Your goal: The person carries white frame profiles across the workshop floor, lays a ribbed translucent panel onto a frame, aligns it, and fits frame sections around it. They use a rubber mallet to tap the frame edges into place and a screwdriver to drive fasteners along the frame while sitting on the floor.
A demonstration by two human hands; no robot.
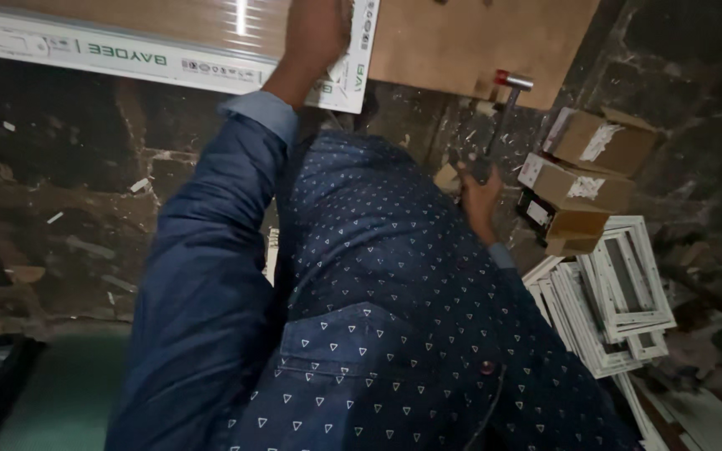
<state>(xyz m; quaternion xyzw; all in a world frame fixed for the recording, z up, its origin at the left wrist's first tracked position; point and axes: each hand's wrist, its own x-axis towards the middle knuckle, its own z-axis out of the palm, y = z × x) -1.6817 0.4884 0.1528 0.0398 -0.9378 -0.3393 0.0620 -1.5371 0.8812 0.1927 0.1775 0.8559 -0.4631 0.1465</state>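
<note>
My left hand (315,38) reaches up and forward in a blue sleeve and presses flat on a long white plastic profile (169,58) with printed film. The profile lies across a brown wooden board (461,42). My right hand (480,196) is shut on the dark handle of a hammer (507,92). The hammer's metal head, with a red collar, is at the board's near edge. My blue patterned shirt fills the lower middle of the view and hides what is below it.
Three brown cardboard boxes (587,167) are stacked at the right. Below them lie several small white window frames (620,292). The dark floor (60,209) is littered with scraps and chips. A greenish surface (60,392) shows at the lower left.
</note>
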